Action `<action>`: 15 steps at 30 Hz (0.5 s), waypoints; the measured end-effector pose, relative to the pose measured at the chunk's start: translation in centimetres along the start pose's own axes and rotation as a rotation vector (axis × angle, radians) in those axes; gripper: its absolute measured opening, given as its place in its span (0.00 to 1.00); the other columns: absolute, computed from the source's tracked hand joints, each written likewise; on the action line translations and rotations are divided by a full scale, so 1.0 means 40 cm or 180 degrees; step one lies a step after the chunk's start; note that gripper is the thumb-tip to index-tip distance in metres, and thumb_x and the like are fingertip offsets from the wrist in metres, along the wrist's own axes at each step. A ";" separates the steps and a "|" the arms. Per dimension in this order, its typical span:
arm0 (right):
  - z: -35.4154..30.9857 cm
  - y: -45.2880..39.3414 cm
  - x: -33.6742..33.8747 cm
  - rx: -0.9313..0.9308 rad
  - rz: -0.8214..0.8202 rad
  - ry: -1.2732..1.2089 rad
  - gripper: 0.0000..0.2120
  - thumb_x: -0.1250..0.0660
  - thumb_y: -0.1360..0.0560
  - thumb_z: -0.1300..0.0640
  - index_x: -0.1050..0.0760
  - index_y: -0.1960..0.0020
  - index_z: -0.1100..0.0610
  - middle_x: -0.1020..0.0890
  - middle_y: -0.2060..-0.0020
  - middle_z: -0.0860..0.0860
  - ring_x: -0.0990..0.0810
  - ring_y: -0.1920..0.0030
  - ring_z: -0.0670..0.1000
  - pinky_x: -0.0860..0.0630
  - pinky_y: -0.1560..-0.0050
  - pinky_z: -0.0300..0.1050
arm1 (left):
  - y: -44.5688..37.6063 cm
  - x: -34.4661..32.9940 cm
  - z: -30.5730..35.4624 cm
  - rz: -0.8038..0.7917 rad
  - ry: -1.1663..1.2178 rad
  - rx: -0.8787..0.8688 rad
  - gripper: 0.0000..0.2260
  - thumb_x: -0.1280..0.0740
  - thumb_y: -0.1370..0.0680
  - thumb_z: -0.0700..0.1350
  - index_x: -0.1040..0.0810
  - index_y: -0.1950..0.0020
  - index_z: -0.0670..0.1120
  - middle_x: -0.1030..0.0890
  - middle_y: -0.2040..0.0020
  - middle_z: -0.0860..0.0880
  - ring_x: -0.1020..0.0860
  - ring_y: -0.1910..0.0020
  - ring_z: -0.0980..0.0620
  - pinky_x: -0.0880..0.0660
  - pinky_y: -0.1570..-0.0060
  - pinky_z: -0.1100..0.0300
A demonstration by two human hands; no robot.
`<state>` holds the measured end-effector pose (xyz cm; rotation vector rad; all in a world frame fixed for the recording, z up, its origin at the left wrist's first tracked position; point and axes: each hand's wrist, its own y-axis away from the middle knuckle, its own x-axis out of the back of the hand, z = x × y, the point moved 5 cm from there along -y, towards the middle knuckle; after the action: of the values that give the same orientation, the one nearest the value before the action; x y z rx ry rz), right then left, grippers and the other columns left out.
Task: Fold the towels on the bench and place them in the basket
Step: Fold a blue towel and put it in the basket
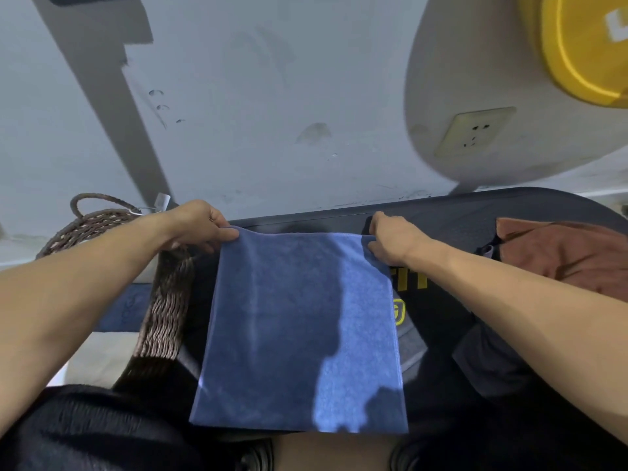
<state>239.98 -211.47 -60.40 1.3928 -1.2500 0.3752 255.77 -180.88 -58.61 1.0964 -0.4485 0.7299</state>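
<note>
Blue terry, the towel (299, 328) covers most of the dark bench (452, 215), so the yellow lettering beside its right edge is only partly readable, and its near hem ends over the person's dark clothing. To the towel's left the woven basket (163, 300) is half hidden behind the left forearm; to its right a rust-brown towel (560, 260) is cut off by the right arm. Left hand (193, 229) pinches the towel's far left corner, right hand (394, 239) pinches its far right corner.

Blue towel (299, 331) — far corners in both hands' grip
</note>
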 end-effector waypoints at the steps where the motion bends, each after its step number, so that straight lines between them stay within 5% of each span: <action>1: 0.003 0.002 0.005 -0.0027 -0.0002 -0.0036 0.15 0.34 0.23 0.57 0.30 0.38 0.60 0.22 0.45 0.58 0.22 0.48 0.58 0.25 0.54 0.49 | 0.002 -0.004 0.007 0.0022 0.0006 -0.0022 0.07 0.25 0.26 0.45 0.18 0.60 0.43 0.14 0.58 0.41 0.17 0.62 0.45 0.19 0.54 0.51; 4: 0.007 0.011 0.014 -0.0103 0.0011 -0.0009 0.14 0.31 0.26 0.53 0.24 0.43 0.59 0.19 0.47 0.57 0.21 0.49 0.57 0.24 0.54 0.47 | 0.004 -0.010 0.027 0.0258 -0.0100 -0.0118 0.06 0.25 0.27 0.41 0.19 0.61 0.41 0.15 0.57 0.37 0.21 0.67 0.47 0.20 0.68 0.61; 8: 0.002 0.014 0.024 -0.0172 -0.0008 -0.0118 0.10 0.28 0.28 0.54 0.20 0.50 0.59 0.18 0.54 0.54 0.20 0.52 0.56 0.25 0.57 0.44 | 0.004 -0.024 0.024 0.0002 -0.0262 0.0015 0.05 0.26 0.26 0.39 0.19 0.53 0.42 0.16 0.55 0.36 0.21 0.66 0.45 0.20 0.64 0.59; 11: 0.020 0.001 0.040 -0.0308 0.0180 -0.0989 0.06 0.25 0.33 0.59 0.22 0.60 0.55 0.20 0.63 0.50 0.22 0.60 0.51 0.27 0.60 0.42 | 0.003 -0.032 0.025 0.0083 -0.0351 -0.0001 0.03 0.28 0.24 0.40 0.18 0.51 0.42 0.17 0.58 0.41 0.22 0.67 0.48 0.22 0.69 0.64; 15: 0.075 -0.024 0.033 -0.0837 0.0281 -0.2540 0.09 0.23 0.30 0.60 0.23 0.57 0.56 0.20 0.63 0.54 0.23 0.63 0.52 0.24 0.64 0.46 | -0.001 -0.046 0.000 -0.0070 0.1306 0.0379 0.05 0.35 0.19 0.39 0.21 0.51 0.41 0.19 0.51 0.41 0.20 0.56 0.46 0.21 0.57 0.57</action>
<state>240.01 -214.88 -60.67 1.2928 -1.9250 -0.3247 254.53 -181.46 -59.84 1.0267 -0.0441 0.9454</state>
